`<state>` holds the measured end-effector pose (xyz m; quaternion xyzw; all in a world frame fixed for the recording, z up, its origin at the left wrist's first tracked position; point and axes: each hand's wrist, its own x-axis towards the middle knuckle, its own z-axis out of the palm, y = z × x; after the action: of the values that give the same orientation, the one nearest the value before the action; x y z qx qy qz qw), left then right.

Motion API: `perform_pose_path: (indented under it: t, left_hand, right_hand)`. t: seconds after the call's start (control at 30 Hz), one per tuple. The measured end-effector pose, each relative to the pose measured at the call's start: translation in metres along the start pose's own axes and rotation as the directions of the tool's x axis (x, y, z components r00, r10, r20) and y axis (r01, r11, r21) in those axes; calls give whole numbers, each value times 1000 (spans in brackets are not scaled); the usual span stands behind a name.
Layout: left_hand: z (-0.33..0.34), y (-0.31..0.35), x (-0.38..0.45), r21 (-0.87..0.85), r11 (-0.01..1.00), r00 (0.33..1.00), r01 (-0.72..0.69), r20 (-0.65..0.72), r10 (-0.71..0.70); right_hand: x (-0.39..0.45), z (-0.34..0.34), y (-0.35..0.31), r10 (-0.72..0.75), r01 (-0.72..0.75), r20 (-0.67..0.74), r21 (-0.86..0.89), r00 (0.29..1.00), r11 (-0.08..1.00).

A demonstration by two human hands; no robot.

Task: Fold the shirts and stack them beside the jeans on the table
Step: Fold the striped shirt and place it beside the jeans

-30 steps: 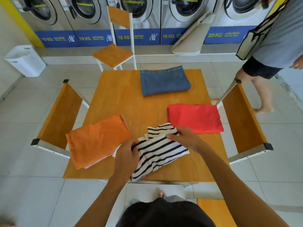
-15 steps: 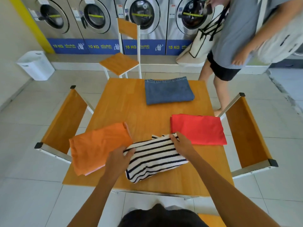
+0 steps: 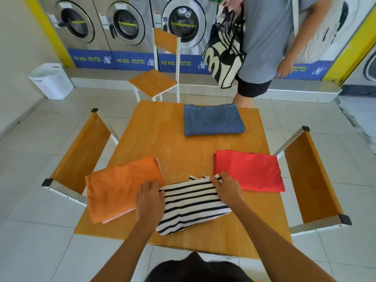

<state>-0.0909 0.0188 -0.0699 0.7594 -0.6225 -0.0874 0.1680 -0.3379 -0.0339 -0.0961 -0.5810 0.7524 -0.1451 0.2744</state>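
A black-and-white striped shirt (image 3: 191,206) lies folded near the front of the wooden table (image 3: 166,139). My left hand (image 3: 149,197) grips its left edge and my right hand (image 3: 227,188) grips its top right corner. To its left an orange shirt (image 3: 118,186) lies folded, its left part overhanging the table edge. On the right a red shirt (image 3: 248,169) lies folded flat. Folded blue jeans (image 3: 212,120) rest at the far side of the table.
Wooden chairs stand at the left (image 3: 81,151), right (image 3: 311,176) and far side (image 3: 156,82) of the table. A person in a grey shirt (image 3: 268,37) with a tote bag (image 3: 223,53) stands just behind the table. A white basket (image 3: 50,80) and washing machines (image 3: 126,23) lie beyond.
Both hands pulled the striped shirt flatter and wider, left hand moving to its left edge. The person in grey walked from the right to behind the table.
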Motion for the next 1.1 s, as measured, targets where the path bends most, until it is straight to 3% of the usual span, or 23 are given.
perform_pose_path:
  t: [0.07,0.13,0.23,0.33,0.43,0.53,0.8,1.1]
  left_hand:
    - [4,13,-7,-16,984,984,-175,-40,174]
    - [16,21,-17,-27,961,961,-276,10,276]
    - [37,13,-31,113,944,938,-310,196,285]
    - [43,4,-35,172,927,923,-333,258,284]
    - [43,3,-32,178,928,919,-327,288,269]
    - [41,2,-33,158,935,921,-318,286,265]
    - [39,1,-40,11,979,949,-206,245,197]
    - [39,-10,-50,-137,987,990,-82,104,97]
  right_hand:
    - [1,2,-2,5,-5,6,-14,1000,1000]
    - [1,1,-4,5,-5,12,-27,1000,1000]
    - [-2,-3,-10,-17,16,-10,-107,1000,994]
    - [-11,-3,-20,-111,90,-121,-166,986,982]
    - [-22,6,-22,-194,154,-187,-210,963,965]
    - [-28,15,-8,-99,70,-129,-211,987,975]
    - [-26,18,-3,39,-61,-132,-168,990,984]
    - [-28,21,-4,169,-185,-150,-96,974,978]
